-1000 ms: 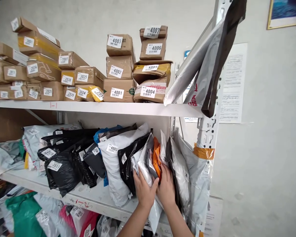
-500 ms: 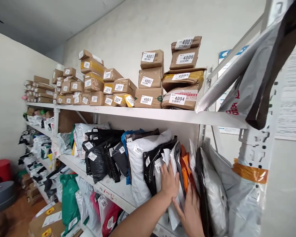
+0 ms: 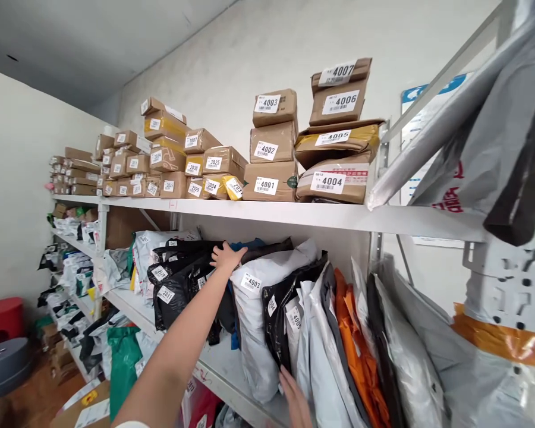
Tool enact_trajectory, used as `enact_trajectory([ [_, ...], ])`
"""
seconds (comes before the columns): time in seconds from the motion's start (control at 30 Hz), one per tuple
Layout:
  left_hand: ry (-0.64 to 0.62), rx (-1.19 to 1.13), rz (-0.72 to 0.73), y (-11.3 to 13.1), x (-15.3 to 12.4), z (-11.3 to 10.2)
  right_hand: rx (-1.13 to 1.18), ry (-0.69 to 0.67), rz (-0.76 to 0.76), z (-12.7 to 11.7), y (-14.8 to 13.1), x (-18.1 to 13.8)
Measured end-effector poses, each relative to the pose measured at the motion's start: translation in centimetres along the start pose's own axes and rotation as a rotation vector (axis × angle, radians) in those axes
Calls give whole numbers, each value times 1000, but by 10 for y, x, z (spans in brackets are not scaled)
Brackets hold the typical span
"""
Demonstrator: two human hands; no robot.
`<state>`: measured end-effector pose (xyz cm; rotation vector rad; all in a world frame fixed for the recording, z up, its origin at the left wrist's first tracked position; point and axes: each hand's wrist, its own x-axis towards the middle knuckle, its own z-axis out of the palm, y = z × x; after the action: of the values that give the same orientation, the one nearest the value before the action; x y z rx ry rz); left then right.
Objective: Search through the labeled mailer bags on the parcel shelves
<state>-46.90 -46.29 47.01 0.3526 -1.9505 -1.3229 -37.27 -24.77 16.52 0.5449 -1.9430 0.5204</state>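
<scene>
My left hand reaches across the middle shelf, fingers spread over the tops of the black mailer bags and a blue bag. Just right of that wrist stands a white mailer bag labelled 4003. Lower down, my right hand rests with fingers stretched out by the lower edge of a black bag. Next to it stand a bag labelled 4005 and more white bags. I see nothing held in either hand. An orange bag leans farther right.
Labelled cardboard boxes are stacked on the upper shelf. A grey plastic bag hangs at the right, in front of the rack post. Below are a green bag and a carton. Stools stand at left.
My left hand has left the white bags and moved left and up to the black and blue bags. My right hand has slid left and down, away from the orange bag.
</scene>
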Motion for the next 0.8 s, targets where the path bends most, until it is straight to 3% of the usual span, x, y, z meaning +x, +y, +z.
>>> enact_trajectory([
  [0.1, -97, -117, 2, -30, 26, 11, -99, -8, -20, 29, -15, 34],
  [0.27, -265, -274, 120, -69, 40, 41, -197, 148, 62, 70, -16, 75],
  [0.47, -75, -211, 173, -97, 23, 62, -153, 109, 169, 75, 1, 78],
  [0.6, 12, -248, 211, -101, -13, 54, -101, -12, 179, 66, 33, 74],
  [0.8, 123, -248, 305, -98, -60, 15, 90, -243, 254, 61, 81, 67],
])
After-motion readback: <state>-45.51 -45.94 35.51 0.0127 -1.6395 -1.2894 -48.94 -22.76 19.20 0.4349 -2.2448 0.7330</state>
